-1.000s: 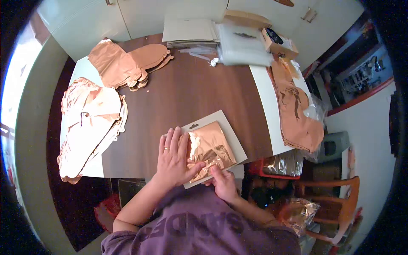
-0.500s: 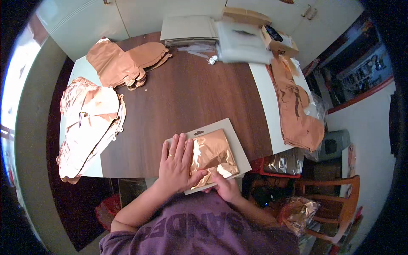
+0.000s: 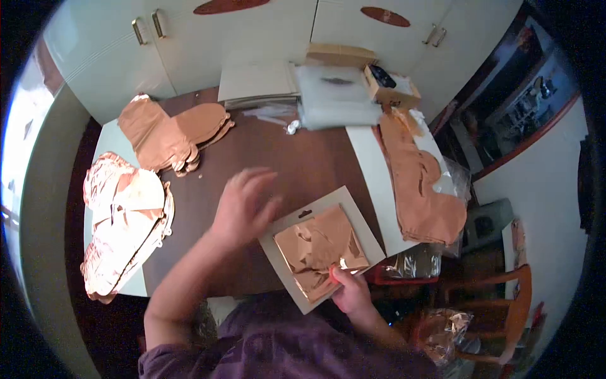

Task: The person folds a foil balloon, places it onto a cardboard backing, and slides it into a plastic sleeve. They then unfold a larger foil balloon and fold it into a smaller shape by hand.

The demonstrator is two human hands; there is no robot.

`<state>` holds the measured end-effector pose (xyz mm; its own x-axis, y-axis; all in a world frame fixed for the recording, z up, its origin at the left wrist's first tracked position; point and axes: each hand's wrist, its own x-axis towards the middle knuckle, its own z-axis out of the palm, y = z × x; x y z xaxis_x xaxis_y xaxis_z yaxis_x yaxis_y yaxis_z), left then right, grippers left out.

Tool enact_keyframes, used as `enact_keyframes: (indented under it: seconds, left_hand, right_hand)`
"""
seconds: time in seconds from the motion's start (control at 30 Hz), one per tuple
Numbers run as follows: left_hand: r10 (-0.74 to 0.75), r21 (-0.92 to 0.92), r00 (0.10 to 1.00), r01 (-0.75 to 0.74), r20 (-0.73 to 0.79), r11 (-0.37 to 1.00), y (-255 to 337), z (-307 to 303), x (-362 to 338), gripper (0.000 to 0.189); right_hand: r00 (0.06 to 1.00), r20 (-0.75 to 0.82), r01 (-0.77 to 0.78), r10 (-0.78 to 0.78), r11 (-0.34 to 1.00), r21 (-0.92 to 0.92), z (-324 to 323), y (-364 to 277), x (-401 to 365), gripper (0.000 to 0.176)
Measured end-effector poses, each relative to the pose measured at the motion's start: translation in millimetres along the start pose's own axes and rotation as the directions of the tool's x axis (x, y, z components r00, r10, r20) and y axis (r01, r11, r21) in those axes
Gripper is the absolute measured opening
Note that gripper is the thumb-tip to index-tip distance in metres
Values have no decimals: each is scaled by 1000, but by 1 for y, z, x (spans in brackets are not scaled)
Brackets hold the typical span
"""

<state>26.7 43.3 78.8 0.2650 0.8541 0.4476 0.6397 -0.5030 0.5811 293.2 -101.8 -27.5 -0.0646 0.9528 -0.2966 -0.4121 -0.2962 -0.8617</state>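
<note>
Item: one square of folded copper-coloured foil (image 3: 322, 243), creased and shiny, lying on a pale backing card (image 3: 358, 224) with a hanging slot near its upper edge. Location: lower centre of the frame, the card turned at an angle over the near edge of the brown-and-white table (image 3: 278, 158).

Right hand (image 3: 352, 294): lower centre-right; closed on the near side of the card, thumb pressed on the foil, the other fingers mostly hidden.

Left hand (image 3: 246, 205): centre-left, just beside the card and apart from the foil; partly open, fingers loosely bent and spread (blurred by motion), with nothing visible in its grasp.

Surroundings:
– Foil pieces, one pile (image 3: 170, 132), upper left.
– Foil pieces, a second, brighter pile (image 3: 126, 211), left edge of the table.
– Foil pieces, a third pile (image 3: 420, 189), right side, partly over the table's white section.
– Stack of pale cards (image 3: 255, 82), upper centre.
– Translucent plastic sleeves (image 3: 338, 104), just right of that stack.
– Small white item (image 3: 292, 127), below the sleeves' left side (too small to identify).
– Open cardboard box (image 3: 401, 96), upper right, containing a dark object (image 3: 382, 76).
– Wooden chair (image 3: 519, 309), lower right.
</note>
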Motion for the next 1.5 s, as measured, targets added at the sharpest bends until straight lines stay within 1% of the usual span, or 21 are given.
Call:
enact_keyframes:
  seconds: [0.07,0.1,0.17,0.3,0.37,0.47,0.57,0.67,0.73,0.77,0.8,0.87,0.97,1.03,1.1,1.13,1.2,1.3,1.4,1.43,1.5]
  left_hand:
    - [71,-47,997,-69,35,996,-29,18,70,26]
    - [99,-78,995,-96,31,992,-48,39,105,22]
    - [78,27,985,-83,156,996,-60,67,176,24]
    - [65,82,995,-71,76,994,-107,132,260,29]
    - [11,185,996,-28,92,982,-116,147,276,33]
    - [-23,290,994,-9,108,957,-124,157,281,28]
    - [-29,310,997,5,76,951,-132,166,289,22]
    - [-110,313,993,90,48,945,-129,169,294,18]
    - [-18,260,998,31,-56,965,-124,163,303,15]
    - [23,235,994,2,-105,972,-122,162,303,13]
    - [114,252,984,-77,-134,965,-105,149,298,13]
    - [287,297,940,-225,-186,928,-55,105,281,13]
    - [485,392,873,-430,-48,813,-21,63,221,11]
    - [495,328,856,-514,146,792,-18,40,155,11]
    - [486,303,855,-519,182,799,-29,35,80,12]
    - [396,287,889,-450,228,845,-27,30,45,14]
    - [213,270,925,-303,316,914,-20,19,-13,16]
    - [95,235,936,-182,338,955,-16,15,-69,24]
    - [155,165,977,-179,146,970,-2,7,-86,24]
    - [155,121,974,-176,167,977,-4,7,-87,26]
    - [159,35,966,-169,202,985,-15,11,-88,28]
  right_hand:
    - [983,0,-173,182,935,309,4,-26,6,33]
    - [971,-121,-163,204,944,286,5,-33,8,26]
    - [959,-197,-147,204,952,270,9,-48,6,24]
    - [944,-255,-142,210,955,262,10,-68,10,13]
    - [919,-281,-208,277,946,250,-4,-63,11,12]
    - [907,-313,-237,283,955,178,-4,-72,10,14]
    - [965,-131,-204,228,964,174,-40,-44,11,24]
    - [970,-174,-141,170,976,168,-24,-57,17,21]
    - [935,-276,-203,225,973,107,-26,-64,15,35]
    - [936,-295,-175,192,981,83,-29,-67,14,41]
    - [936,-313,-148,159,987,57,-32,-70,12,47]
    - [962,-270,35,-29,999,18,-42,-73,9,51]
    - [967,-222,142,-122,987,77,-47,-89,-4,64]
    - [983,-82,176,-163,964,199,-53,-94,-11,74]
    - [989,-46,144,-139,981,130,-49,-97,-20,74]
    - [992,-29,123,-121,988,96,-44,-98,-26,74]
    - [997,66,-41,34,992,116,-31,-96,-33,75]
    - [976,87,-207,201,976,65,-36,-64,-42,72]
    - [897,62,-433,438,898,-77,-35,-45,-47,64]
    - [922,78,-379,380,925,-36,-26,-40,-46,50]
    - [910,99,-398,402,915,-63,-18,-42,-48,43]
